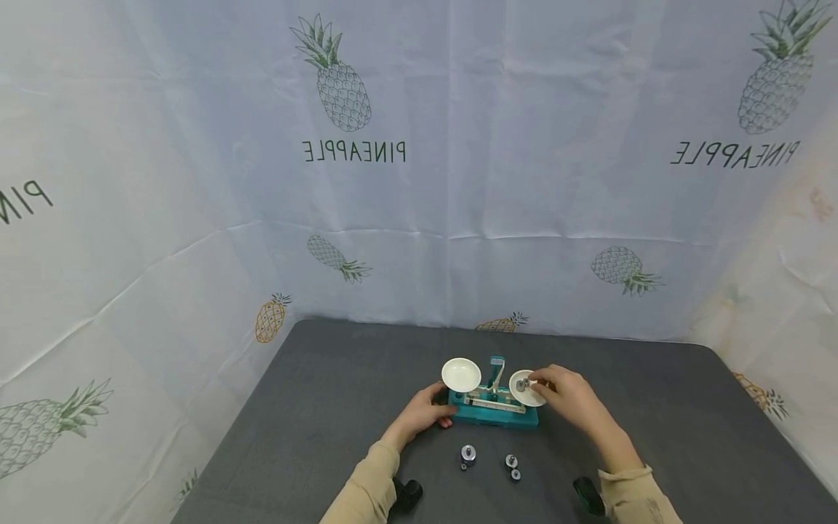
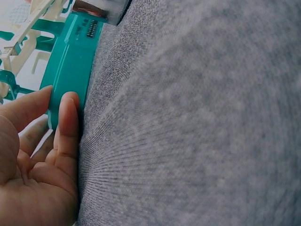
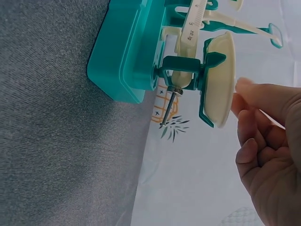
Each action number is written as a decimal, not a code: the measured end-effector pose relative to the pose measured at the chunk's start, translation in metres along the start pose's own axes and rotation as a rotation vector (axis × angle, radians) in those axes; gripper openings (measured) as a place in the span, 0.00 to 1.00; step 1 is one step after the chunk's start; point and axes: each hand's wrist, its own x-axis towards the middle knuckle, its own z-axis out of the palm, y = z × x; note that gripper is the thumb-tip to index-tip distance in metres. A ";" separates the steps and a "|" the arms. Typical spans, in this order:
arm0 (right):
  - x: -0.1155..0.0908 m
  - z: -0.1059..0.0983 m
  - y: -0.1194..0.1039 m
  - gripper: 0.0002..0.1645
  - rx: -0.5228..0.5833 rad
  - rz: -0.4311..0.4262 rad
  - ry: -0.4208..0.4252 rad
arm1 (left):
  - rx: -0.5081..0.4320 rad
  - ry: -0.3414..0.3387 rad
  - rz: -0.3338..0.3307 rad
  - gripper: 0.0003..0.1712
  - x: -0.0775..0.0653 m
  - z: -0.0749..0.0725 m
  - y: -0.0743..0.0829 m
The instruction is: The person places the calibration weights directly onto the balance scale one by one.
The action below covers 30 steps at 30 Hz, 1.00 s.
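Observation:
A teal balance scale (image 1: pixel 494 417) with two cream pans stands on the dark table. My left hand (image 1: pixel 422 413) holds the left end of its base, the thumb on one side and fingers around the end in the left wrist view. The left pan (image 1: pixel 461 375) has nothing on it. Over the right pan (image 1: pixel 537 398), my right hand (image 1: pixel 569 393) pinches a small metal weight (image 1: pixel 521 384) with thumb and fingertips. From the right wrist view, the fingertips reach behind the rim of that pan, which hides the weight.
In front of the scale, a larger metal weight (image 1: pixel 468 453) stands beside a tiny one (image 1: pixel 463 466). To their right are two more small weights (image 1: pixel 511 461). A white curtain (image 1: pixel 419 189) printed with pineapples hangs behind the table (image 1: pixel 314 422).

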 end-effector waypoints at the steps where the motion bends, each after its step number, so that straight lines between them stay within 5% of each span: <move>1: -0.002 0.000 0.000 0.08 0.007 -0.002 0.007 | -0.001 0.001 -0.001 0.31 0.000 0.000 0.000; 16: -0.026 0.004 -0.014 0.09 0.109 -0.111 0.106 | -0.006 -0.003 -0.010 0.33 -0.004 0.000 0.001; 30: -0.049 0.020 -0.013 0.09 0.247 -0.144 0.037 | -0.008 0.010 -0.019 0.33 -0.001 0.001 0.002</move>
